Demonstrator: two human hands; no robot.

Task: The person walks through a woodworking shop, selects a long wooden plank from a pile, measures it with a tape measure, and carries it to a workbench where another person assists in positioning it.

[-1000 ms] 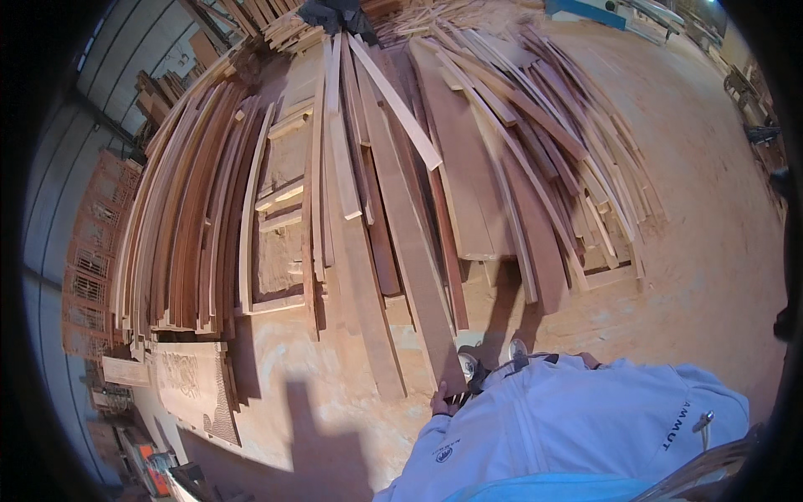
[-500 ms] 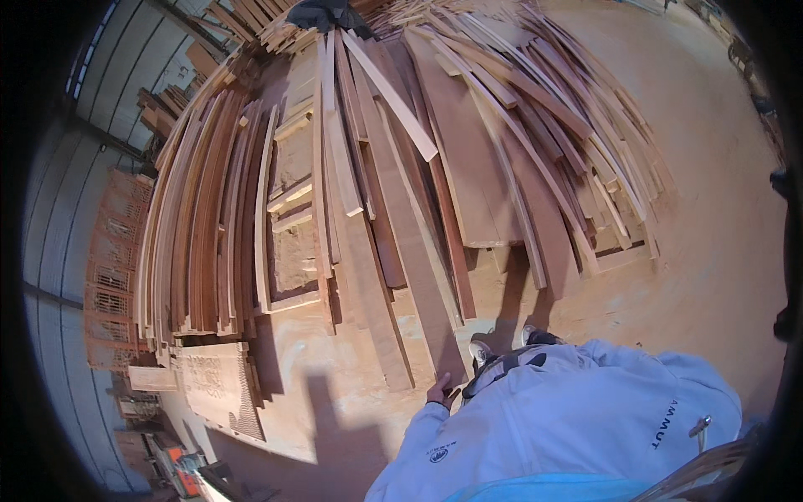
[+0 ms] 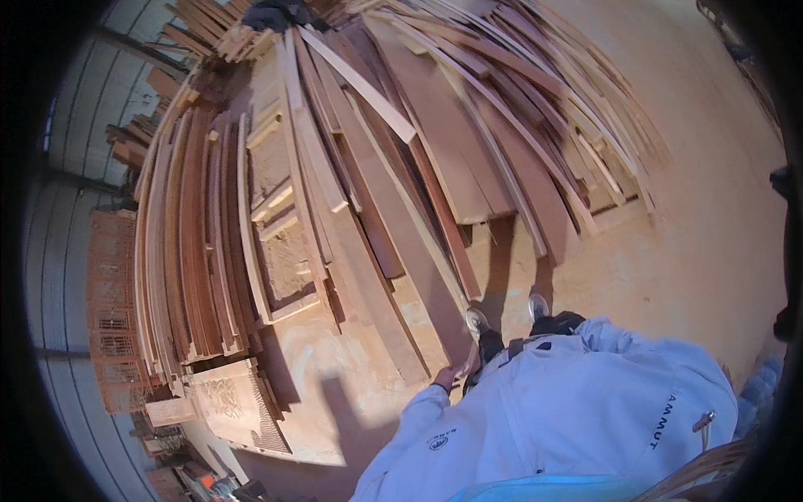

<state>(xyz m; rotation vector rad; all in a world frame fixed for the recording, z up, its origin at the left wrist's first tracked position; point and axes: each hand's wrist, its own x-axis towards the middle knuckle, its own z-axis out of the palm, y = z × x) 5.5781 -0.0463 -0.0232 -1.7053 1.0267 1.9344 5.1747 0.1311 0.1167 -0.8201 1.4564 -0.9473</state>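
My left hand [image 3: 450, 376] is low in the middle of the view, beside my body. Its fingers close on the near end of a long brown wooden board [image 3: 410, 243], though the grip is small and partly blurred. That board runs away from me toward the far end of the pile. Left of it lies another long, wide board [image 3: 368, 289]. A paler narrow plank [image 3: 360, 84] rests slantwise across the boards farther off. My right hand does not show; the white jacket [image 3: 569, 410] fills the lower right.
Loose planks [image 3: 535, 125] fan out at the right. Dark brown boards [image 3: 196, 234] are stacked at the left, near a carved panel [image 3: 230, 402] and an orange metal rack [image 3: 113, 309]. A dark-clothed shape [image 3: 276, 15] appears at the far end. My shoes [image 3: 477, 322] stand by the board ends.
The view has turned, and the pile sits farther left in it. My left hand reaches a little farther onto the board's near end. My feet show more fully.
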